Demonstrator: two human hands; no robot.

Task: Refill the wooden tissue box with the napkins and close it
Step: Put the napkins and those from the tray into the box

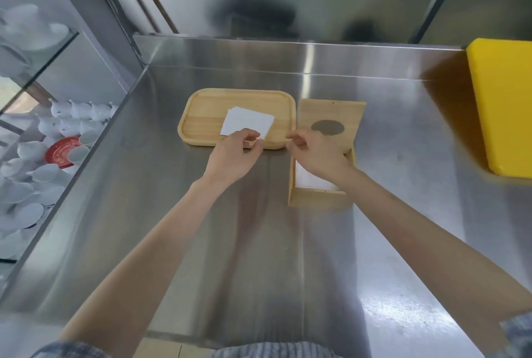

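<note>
A wooden tray (201, 115) lies on the steel counter with a small stack of white napkins (247, 121) on it. My left hand (233, 156) pinches the near edge of that stack. Right of the tray stands the open wooden tissue box (316, 199), with white napkins (311, 182) inside. Its lid (331, 113), which has an oval hole, lies flat just behind the box. My right hand (313, 153) hovers over the box's far end, fingers loosely curled with nothing in them.
A yellow cutting board (503, 107) lies at the right edge of the counter. On the left, a glass case (43, 139) holds several white cups and a red plate. A steel back wall rises behind the counter.
</note>
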